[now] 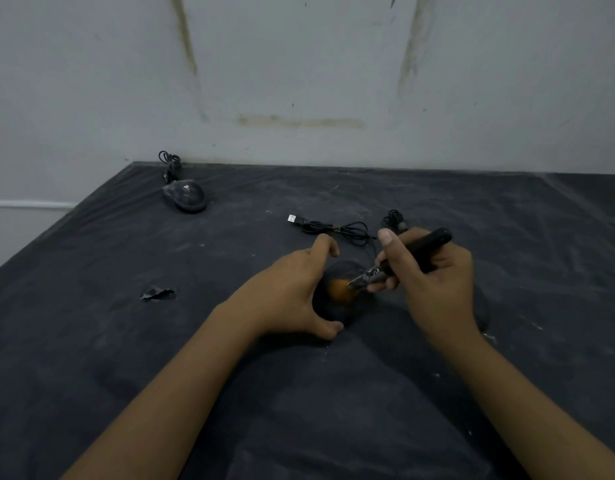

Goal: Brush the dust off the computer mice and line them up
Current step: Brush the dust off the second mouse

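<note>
A black computer mouse (344,306) lies in the middle of the dark table cover. My left hand (292,292) cups its left side, with fingers at its far end and thumb at its near end. My right hand (434,282) grips a black-handled brush (420,251), whose orange bristles (339,289) press on the top of the mouse. The mouse's cable (337,228) with a USB plug trails away behind it. A second black mouse (185,195) rests at the far left with its coiled cable (171,164) by the wall. A dark rounded shape (484,313) shows behind my right wrist, mostly hidden.
The dark dusty cover (91,341) spans the whole table and has a small tear (157,293) on the left. Another small cable bundle (396,218) lies beyond my right hand. A stained white wall (299,81) stands right behind the table's far edge.
</note>
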